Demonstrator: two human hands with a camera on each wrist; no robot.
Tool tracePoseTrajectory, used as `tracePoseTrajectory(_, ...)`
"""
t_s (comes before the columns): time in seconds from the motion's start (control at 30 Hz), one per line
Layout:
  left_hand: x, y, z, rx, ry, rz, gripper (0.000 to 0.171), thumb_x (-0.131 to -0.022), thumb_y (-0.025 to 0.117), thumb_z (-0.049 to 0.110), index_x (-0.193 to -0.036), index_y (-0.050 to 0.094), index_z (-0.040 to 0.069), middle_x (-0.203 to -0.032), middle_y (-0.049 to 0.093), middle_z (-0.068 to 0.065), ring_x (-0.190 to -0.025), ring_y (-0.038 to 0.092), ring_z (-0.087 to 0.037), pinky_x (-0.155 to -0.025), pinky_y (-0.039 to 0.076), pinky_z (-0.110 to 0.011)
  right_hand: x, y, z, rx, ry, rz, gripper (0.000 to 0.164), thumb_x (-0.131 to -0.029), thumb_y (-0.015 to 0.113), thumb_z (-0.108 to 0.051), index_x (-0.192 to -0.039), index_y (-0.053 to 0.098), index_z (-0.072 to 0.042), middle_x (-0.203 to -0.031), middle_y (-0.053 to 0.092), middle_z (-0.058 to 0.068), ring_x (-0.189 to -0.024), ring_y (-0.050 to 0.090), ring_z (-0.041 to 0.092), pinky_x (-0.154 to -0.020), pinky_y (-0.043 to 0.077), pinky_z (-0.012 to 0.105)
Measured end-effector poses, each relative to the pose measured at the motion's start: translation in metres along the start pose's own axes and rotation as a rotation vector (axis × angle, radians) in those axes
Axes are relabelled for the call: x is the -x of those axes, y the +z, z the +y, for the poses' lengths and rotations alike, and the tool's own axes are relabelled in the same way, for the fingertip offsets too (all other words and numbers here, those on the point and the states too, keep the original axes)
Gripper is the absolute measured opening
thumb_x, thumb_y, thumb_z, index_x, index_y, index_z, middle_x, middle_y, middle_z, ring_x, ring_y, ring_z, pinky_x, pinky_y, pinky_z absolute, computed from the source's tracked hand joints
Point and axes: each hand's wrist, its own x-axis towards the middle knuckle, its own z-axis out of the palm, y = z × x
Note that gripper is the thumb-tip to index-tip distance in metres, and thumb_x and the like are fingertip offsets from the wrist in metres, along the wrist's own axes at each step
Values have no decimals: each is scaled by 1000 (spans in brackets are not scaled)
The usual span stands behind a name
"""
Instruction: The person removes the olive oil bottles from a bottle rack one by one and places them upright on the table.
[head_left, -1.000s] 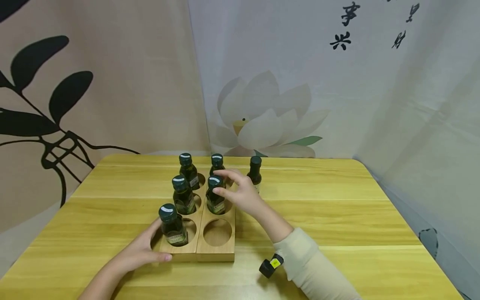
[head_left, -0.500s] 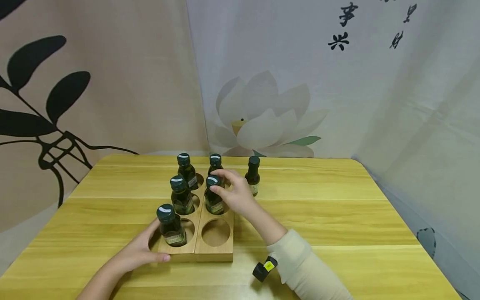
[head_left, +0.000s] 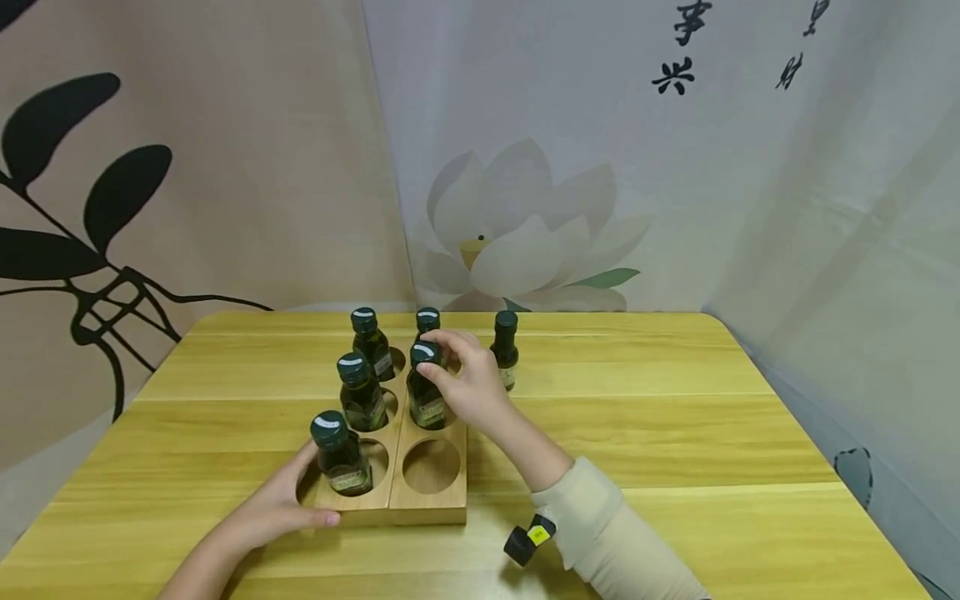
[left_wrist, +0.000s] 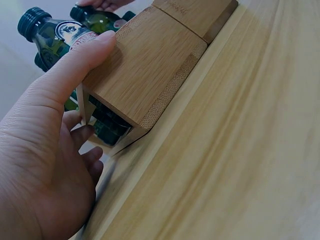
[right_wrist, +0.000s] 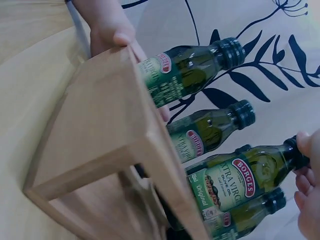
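Observation:
My right hand [head_left: 478, 382] pinches the dark green cap of an olive oil bottle [head_left: 426, 404], which stands in the middle hole of the rack's right row. In the right wrist view that bottle [right_wrist: 227, 182] shows a green label. The two-row wooden bottle rack [head_left: 429, 502] has round holes. My left hand [head_left: 272, 510] grips its near left corner, thumb [left_wrist: 95, 52] on the front side and fingers round the left side. The left row holds a near bottle [head_left: 343, 458], a middle bottle [head_left: 363, 400] and a far bottle [head_left: 372, 346]. Another bottle [head_left: 427, 321] stands far right, partly hidden by my right hand.
A slimmer dark bottle [head_left: 506, 350] stands on the table right of the rack, just beyond my right hand. The near right hole [head_left: 431, 467] has no bottle in it. The wooden table [head_left: 660, 417] ends at a printed cloth backdrop [head_left: 540, 167].
The bottle under my right hand has risen slightly in its hole. My left hand keeps its grip on the rack. The head view has shifted a little.

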Motion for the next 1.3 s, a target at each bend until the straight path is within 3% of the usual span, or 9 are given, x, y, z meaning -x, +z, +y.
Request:
tracePoseTrajectory(0.4, -2, 0, -2, 4, 19, -9, 109, -70, 83, 12, -150, 12, -5, -149, 12, -37, -132, 10, -60, -99, 12, -74, -10, -22, -18, -9, -101, 84, 31, -82, 74, -3, -111, 66, -1, -97, 62, 5, -84, 49, 20, -77, 44, 31)
tracePoseTrajectory(0.57, -3, -2, -1, 26, 37, -16, 108, -71, 82, 12, -151, 12, -3, -150, 12, -36, -133, 9, -59, -100, 11, -73, -15, -34, -26, -12, -122, 107, 29, -81, 75, -2, -109, 66, -1, -95, 63, 7, -83, 49, 25, -77, 43, 37)
tracePoseTrajectory(0.9, -1, 0, -1, 29, 20, -7, 109, -70, 82, 10, -149, 10, -9, -149, 10, -38, -133, 7, -59, -100, 10, -73, -20, -59, -34, -3, -92, 135, 27, -82, 74, -1, -108, 67, -1, -88, 58, 6, -81, 46, 23, -70, 39, 31)
tracePoseTrajectory(1.17, -1, 0, -2, 23, 29, -4, 108, -71, 82, 12, -150, 10, -6, -150, 11, -37, -134, 8, -58, -100, 10, -68, -23, -87, -38, 23, -83, 166, 27, -82, 74, -2, -108, 67, 0, -93, 61, 7, -82, 47, 25, -75, 43, 36)
tracePoseTrajectory(1.3, -2, 0, -3, 27, 34, -3, 109, -70, 83, 11, -149, 11, -8, -149, 10, -38, -132, 7, -60, -99, 10, -73, -23, -99, -37, 41, -62, 188, 26, -82, 74, -2, -107, 67, 0, -90, 59, 7, -82, 46, 27, -75, 43, 38)
